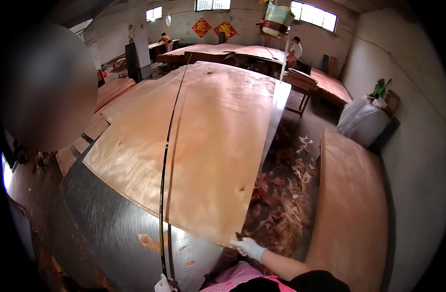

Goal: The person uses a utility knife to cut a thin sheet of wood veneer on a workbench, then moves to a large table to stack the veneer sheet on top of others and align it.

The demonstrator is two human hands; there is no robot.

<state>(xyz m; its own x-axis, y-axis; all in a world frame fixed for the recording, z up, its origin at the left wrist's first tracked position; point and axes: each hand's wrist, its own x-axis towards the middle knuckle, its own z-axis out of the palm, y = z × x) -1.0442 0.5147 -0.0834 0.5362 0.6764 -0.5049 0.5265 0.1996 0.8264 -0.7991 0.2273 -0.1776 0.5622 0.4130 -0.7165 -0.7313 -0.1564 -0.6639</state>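
My left hand [163, 283], in a white glove at the lower edge, is closed round the near end of a long thin dark rod [170, 131]. The rod reaches away over a large tan wood veneer sheet [218, 146] and casts a shadow on it. At the sheet's near right corner is my right hand [249, 248], also gloved, with its fingers closed. A small dark blade-like tool [238, 236] sticks up from these fingers; its exact kind is unclear. Whether they also pinch the corner cannot be told. Under the sheet's near edge shows a shiny grey surface [120, 214] with small wood scraps.
Torn veneer scraps [286, 194] litter the floor to the right. Beyond them lies a stack of wood sheets [354, 194] along the wall, near a filled clear plastic bag [364, 119]. A bucket [276, 20] hangs ahead. Two people [295, 51] [165, 41] stand farther back.
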